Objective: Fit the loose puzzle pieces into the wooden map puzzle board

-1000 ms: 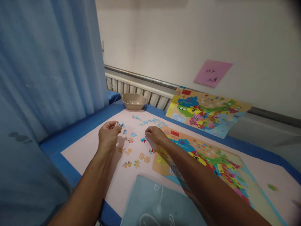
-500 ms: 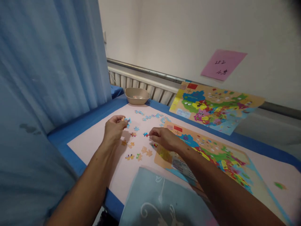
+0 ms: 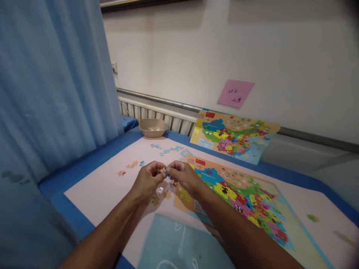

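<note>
My left hand (image 3: 150, 180) pinches a small orange-and-blue jigsaw puzzle piece (image 3: 163, 170) between thumb and fingertips. Right against it, my right hand (image 3: 185, 178) is also closed at the fingertips, on a small bluish piece mostly hidden by the fingers. Both hands are raised a little over the pink sheet (image 3: 98, 194), at the left edge of a partly filled map puzzle (image 3: 207, 173). Below the hands lie loose pieces, among them an orange piece (image 3: 168, 194) and a green-and-orange piece (image 3: 155, 200). Farther left are more orange pieces (image 3: 132, 164) and a blue piece (image 3: 142, 163).
A tan bowl (image 3: 153, 128) with a few pieces stands at the back. Joined light-blue pieces (image 3: 168, 151) lie before it. A printed reference map (image 3: 235, 134) leans against the wall rail. A blue curtain (image 3: 58, 86) hangs at left; a grey-blue cover (image 3: 182, 243) is nearest me.
My hands have come together from apart, bringing their pieces fingertip to fingertip. The view has shifted, so the bowl and maps sit lower and farther left.
</note>
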`<state>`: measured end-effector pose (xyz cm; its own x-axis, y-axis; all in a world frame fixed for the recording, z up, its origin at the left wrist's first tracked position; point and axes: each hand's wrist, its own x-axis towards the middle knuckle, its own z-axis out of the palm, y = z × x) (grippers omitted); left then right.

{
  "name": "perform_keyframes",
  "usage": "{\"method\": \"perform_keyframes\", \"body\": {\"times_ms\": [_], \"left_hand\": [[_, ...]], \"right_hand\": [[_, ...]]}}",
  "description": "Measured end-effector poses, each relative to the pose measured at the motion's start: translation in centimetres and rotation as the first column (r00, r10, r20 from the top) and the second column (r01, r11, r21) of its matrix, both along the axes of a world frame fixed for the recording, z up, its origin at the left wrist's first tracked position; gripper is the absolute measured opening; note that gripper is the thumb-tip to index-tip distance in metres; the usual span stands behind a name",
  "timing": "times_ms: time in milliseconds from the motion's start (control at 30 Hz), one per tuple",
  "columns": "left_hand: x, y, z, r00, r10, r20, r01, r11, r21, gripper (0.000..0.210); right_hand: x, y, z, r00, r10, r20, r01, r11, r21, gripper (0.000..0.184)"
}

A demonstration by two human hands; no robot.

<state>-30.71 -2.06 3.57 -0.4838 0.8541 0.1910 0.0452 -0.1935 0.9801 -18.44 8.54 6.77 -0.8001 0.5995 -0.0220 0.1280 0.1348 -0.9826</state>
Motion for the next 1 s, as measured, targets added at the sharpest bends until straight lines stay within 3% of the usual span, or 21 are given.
{"method": "perform_keyframes", "body": {"times_ms": [133,267,700,833,867,1000], "left_hand": [[0.7,0.2,-0.2,0.999,0.029,0.026,-0.028,0.999,-0.022,0.034],[1.3,0.4,-0.7,0.998,-0.017,0.068,0.022,0.997,-0.080,0.039],[2.3,0.4,-0.8,0.998,-0.055,0.035,0.059,0.989,-0.136,0.038],[2.8,-0.1,-0.4,0.999,0.000,-0.046,-0.006,0.992,-0.129,0.043],[2.9,-0.3,-0.2,0.997,0.048,-0.057,-0.056,0.988,-0.144,0.044],[2.9,-0.5,-0.1,0.996,0.042,-0.079,-0.061,0.964,-0.257,0.055]], "right_hand": [[0.8,0.3,-0.7,0.999,0.024,-0.030,-0.025,0.999,-0.039,0.020],[1.2,0.4,-1.2,0.997,0.031,-0.071,-0.033,0.999,-0.028,0.016],[2.5,0.4,-2.5,0.991,-0.034,-0.128,0.037,0.999,0.018,0.014],[3.5,0.5,-2.2,0.985,-0.112,-0.130,0.117,0.992,0.037,0.008],[4.1,0.6,-2.0,0.985,-0.111,-0.130,0.117,0.993,0.033,0.007],[7.7,1.4,-0.9,0.985,-0.140,-0.099,0.144,0.989,0.034,0.006]]}}
